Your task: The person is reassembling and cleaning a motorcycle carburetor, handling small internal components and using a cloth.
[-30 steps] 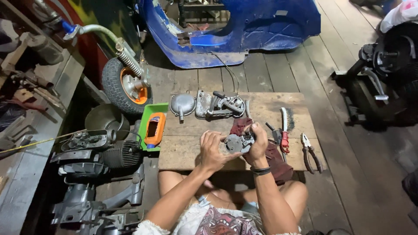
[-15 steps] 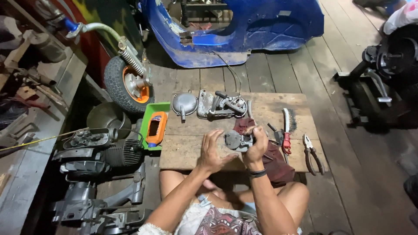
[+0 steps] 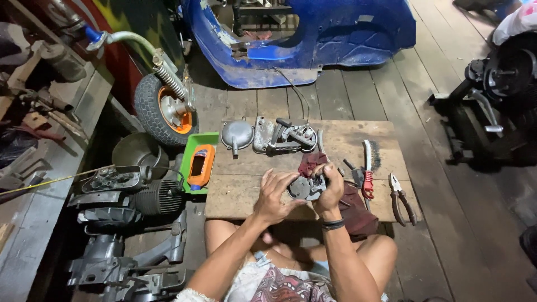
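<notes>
Presently both hands work on one small grey metal part (image 3: pixel 306 187), round on one side with a toothed or finned edge, held just above the near edge of the wooden board (image 3: pixel 240 196). Right hand (image 3: pixel 330 190) is closed around the part's right side, fingers wrapped over its top. Left hand (image 3: pixel 275 196) has fingers spread and curled, tips touching the part's left face; grip loose, not clamped. A dark red rag (image 3: pixel 349 204) lies under and beside the right hand. Judgement: the part is off its assembly and mid-handling, not yet set down; whether it is being cleaned or fitted I cannot tell. Laid out on the board, apart from the hands: wire brush with red handle (image 3: pixel 367 168), pliers (image 3: pixel 401 198), round grey cover (image 3: pixel 236 135), larger grey casing (image 3: pixel 284 137). Green tray (image 3: pixel 193 154) sits at the board's left edge, engine block (image 3: pixel 140 196) beyond it.
</notes>
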